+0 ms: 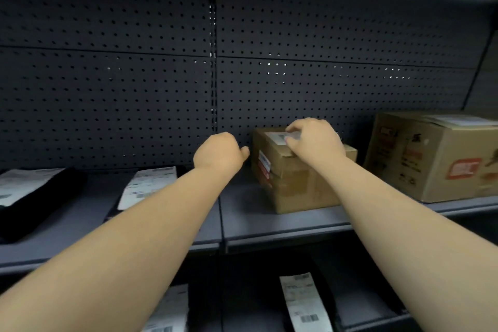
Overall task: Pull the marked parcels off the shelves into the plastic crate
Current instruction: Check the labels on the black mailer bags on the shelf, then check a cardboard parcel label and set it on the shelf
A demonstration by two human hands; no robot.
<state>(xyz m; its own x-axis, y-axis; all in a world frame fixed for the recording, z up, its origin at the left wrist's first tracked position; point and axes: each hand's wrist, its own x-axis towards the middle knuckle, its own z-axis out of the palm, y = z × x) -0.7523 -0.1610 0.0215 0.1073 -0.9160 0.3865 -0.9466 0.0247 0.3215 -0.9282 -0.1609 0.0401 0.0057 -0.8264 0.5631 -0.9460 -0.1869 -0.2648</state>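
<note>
From the head camera, I judge I am at the start of one pull: my right hand [314, 140] lies on top of the small box [296, 172], fingers curled down over its white label [280, 137] near the back edge, so that grip is on the box but has not lifted it. The box sits flat on the shelf [269, 221], well back, close to the pegboard wall [134, 75]. My left hand [219, 152] hangs just beside the box's left face, not touching as far as I can see; its fingers point away from me, so I cannot tell whether that grip is wide or closed.

The crate is not in view, so I cannot say how many parcels are already in it. Left on the shelves I see a big box [436, 156] to the right, two dark flat bags with labels to the left [32, 191] [151, 186], and more labelled bags on the shelf below [304, 302].

The small box is plain brown cardboard, taped, with a second sticker on its left face. It looks rigid and square. I take it to be light enough for two hands.
</note>
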